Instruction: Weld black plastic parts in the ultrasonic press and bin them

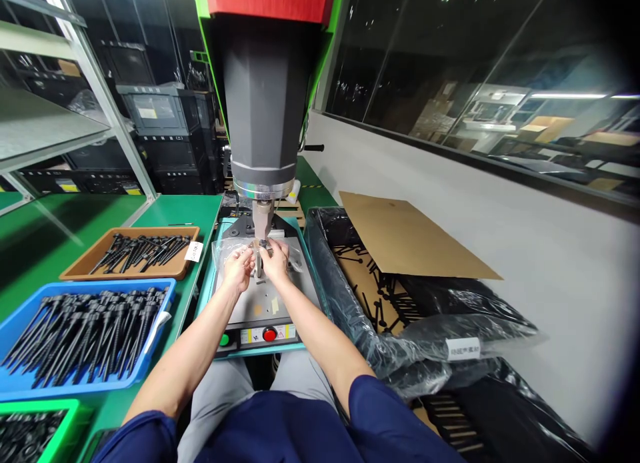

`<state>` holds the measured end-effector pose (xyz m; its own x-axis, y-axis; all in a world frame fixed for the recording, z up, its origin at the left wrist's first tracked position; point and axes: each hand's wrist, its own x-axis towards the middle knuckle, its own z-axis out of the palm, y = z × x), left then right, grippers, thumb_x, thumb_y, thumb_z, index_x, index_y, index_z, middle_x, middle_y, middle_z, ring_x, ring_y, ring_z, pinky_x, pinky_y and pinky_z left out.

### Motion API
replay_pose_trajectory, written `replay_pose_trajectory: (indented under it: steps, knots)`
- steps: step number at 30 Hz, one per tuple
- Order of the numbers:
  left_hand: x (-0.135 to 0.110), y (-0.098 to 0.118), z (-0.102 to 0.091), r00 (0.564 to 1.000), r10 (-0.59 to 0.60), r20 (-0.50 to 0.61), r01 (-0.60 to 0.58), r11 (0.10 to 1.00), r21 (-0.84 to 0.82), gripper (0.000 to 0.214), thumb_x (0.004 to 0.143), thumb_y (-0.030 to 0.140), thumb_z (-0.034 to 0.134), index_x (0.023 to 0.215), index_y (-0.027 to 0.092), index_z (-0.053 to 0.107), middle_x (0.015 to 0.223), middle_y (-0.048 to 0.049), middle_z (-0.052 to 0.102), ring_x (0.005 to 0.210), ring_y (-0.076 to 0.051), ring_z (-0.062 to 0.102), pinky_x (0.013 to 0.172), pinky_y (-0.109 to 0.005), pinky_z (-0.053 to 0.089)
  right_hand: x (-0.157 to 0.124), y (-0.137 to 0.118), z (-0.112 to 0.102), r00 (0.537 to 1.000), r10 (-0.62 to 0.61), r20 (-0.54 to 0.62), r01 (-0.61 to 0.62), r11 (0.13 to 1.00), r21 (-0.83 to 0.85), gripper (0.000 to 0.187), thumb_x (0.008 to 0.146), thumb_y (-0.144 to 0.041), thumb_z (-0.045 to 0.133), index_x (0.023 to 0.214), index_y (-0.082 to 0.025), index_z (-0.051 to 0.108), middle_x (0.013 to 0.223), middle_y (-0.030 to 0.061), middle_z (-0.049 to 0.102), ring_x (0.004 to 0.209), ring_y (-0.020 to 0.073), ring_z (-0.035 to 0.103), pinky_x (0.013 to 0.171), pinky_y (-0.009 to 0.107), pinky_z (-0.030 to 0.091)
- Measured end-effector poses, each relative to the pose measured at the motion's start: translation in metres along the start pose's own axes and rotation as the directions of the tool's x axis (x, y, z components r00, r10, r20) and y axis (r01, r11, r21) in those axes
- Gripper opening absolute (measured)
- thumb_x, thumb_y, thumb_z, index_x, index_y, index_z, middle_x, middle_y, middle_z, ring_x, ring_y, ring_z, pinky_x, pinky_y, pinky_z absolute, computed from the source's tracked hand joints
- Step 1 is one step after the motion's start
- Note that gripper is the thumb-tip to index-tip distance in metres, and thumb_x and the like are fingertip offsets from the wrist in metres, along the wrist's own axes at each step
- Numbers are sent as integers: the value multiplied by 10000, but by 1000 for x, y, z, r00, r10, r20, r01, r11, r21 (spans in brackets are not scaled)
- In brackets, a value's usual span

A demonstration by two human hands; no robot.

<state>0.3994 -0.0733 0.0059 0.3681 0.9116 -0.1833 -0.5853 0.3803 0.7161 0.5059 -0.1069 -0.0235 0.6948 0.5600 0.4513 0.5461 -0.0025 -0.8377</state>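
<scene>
My left hand [239,268] is closed in a pinch just left of the metal fixture [259,266]; whatever its fingertips hold is too small to make out. On the other side, my right hand [275,260] has its thumb and fingers pressed around a small black part [263,243] at the top of the fixture. Directly above the fingertips is the metal horn [263,219] of a press machine [265,109]. Clear plastic guards [296,257] flank the fixture, which stands on a grey base plate [245,309].
To the left, an orange tray [180,269] and a blue tray [167,296] hold long black parts, beside a green bin [75,416]. A plastic-lined box [325,263] with a cardboard sheet [410,236] is at right. Green [225,339] and red [269,334] buttons sit in front.
</scene>
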Motion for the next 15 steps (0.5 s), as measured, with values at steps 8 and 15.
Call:
replay_pose_trajectory:
  steps: [8, 15]
  knots:
    - [0, 3, 1, 1000, 13, -1, -13, 1000, 11, 314, 642, 109, 778, 904, 144, 610, 698, 18, 631, 523, -67, 609, 446, -126, 452, 23, -1, 1, 987, -35, 155, 26, 998, 60, 226, 807, -229, 616, 1017, -198, 693, 1126, 95, 658, 1155, 244, 541, 1069, 388, 374]
    - [-3, 4, 0, 1000, 16, -23, -15, 1000, 21, 278, 654, 103, 763, 886, 137, 615, 684, 21, 625, 503, -62, 593, 429, -127, 443, 23, -7, -1, 988, -37, 149, 27, 997, 68, 202, 829, -239, 580, 1004, -183, 663, 1147, 117, 643, 1154, 254, 532, 1054, 393, 373]
